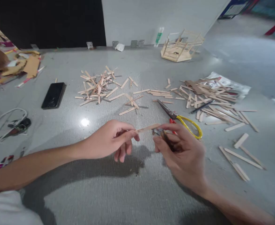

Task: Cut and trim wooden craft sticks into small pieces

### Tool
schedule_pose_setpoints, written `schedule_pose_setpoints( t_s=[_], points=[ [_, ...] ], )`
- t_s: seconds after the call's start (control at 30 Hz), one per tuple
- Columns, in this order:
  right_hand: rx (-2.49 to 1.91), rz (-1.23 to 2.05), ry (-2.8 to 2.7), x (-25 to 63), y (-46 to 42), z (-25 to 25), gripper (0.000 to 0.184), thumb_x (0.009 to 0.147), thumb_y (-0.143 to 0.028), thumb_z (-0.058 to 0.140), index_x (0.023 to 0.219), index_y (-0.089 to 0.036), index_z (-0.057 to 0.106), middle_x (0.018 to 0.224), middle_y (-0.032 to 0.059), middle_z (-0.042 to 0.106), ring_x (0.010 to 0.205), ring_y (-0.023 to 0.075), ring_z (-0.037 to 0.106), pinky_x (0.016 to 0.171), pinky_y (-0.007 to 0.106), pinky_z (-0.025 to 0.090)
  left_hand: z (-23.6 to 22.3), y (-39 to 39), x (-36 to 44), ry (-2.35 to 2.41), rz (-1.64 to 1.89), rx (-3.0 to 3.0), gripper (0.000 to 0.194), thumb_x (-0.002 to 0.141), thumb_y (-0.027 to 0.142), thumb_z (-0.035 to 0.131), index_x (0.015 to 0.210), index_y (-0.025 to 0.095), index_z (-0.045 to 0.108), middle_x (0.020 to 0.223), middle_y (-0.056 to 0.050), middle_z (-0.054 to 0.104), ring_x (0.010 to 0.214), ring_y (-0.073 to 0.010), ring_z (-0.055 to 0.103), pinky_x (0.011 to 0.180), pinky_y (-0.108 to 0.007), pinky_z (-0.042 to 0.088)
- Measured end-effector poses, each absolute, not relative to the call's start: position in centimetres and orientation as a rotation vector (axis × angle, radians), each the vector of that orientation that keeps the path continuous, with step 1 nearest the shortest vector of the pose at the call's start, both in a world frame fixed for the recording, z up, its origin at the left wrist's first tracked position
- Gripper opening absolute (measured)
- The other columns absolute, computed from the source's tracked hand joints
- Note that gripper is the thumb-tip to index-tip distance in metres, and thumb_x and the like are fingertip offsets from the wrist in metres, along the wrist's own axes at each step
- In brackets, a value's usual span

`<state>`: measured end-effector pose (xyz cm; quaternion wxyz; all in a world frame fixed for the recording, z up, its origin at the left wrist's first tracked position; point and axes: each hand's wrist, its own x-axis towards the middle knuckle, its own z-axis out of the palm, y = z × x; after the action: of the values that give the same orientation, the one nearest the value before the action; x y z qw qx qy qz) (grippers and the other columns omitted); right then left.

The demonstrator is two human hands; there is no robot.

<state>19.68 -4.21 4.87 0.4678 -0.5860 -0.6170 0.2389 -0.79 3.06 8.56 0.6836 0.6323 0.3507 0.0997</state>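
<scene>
My left hand pinches one end of a wooden craft stick between thumb and fingertips. The stick points right, its far end reaching my right hand. My right hand is closed round a small metal tool, which looks like pliers; fingers hide most of it and its tip is blurred. Both hands are above the grey table. Just beyond the right hand lie scissors with yellow handles, blades toward the upper left. A red piece shows beside them, partly covered by the fingers.
Loose craft sticks lie in a left pile and a right pile with a dark pen. A stick frame and a tube stand at the back. Leftward are a phone, a cable and cardboard scraps.
</scene>
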Motion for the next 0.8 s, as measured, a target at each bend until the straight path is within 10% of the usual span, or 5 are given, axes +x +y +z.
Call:
schedule_pose_setpoints(
  t_s=[0.43, 0.63, 0.8],
  points=[
    [-1.256, 0.670, -1.550, 19.6, -5.7, 5.2, 0.005, 0.095, -0.022, 0.056, 0.090, -0.022, 0.058, 0.053, -0.0080, 0.054, 0.040, 0.0075, 0.051, 0.038, 0.017, 0.040, 10.2, 1.1, -1.0, 0.750, 0.129, 1.351, 0.031, 0.102, 0.040, 0.045, 0.094, 0.015, 0.061, 0.064, 0.002, 0.061, 0.045, -0.0068, 0.057, 0.042, -0.015, 0.044],
    [-1.381, 0.027, -1.731, 20.8, -5.7, 4.7, 0.011, 0.096, -0.025, 0.057, 0.105, -0.022, 0.064, 0.073, 0.0000, 0.072, 0.057, 0.0130, 0.068, 0.053, 0.023, 0.053, 11.0, 1.4, -1.0, 0.877, 0.210, 1.674, 0.033, 0.102, 0.033, 0.045, 0.080, 0.015, 0.062, 0.051, 0.007, 0.049, 0.042, -0.0026, 0.040, 0.041, -0.012, 0.030],
    [-1.212, -0.357, -2.097, 21.7, -5.8, 5.6, 0.059, 0.090, -0.003, 0.060, 0.145, -0.021, 0.048, 0.083, 0.0012, 0.078, 0.068, 0.0156, 0.073, 0.067, 0.025, 0.056, 11.3, 1.4, -1.1, 0.939, 0.267, 1.902, 0.033, 0.101, 0.027, 0.045, 0.076, 0.015, 0.063, 0.050, 0.007, 0.047, 0.043, -0.0030, 0.037, 0.043, -0.013, 0.029]
  ],
)
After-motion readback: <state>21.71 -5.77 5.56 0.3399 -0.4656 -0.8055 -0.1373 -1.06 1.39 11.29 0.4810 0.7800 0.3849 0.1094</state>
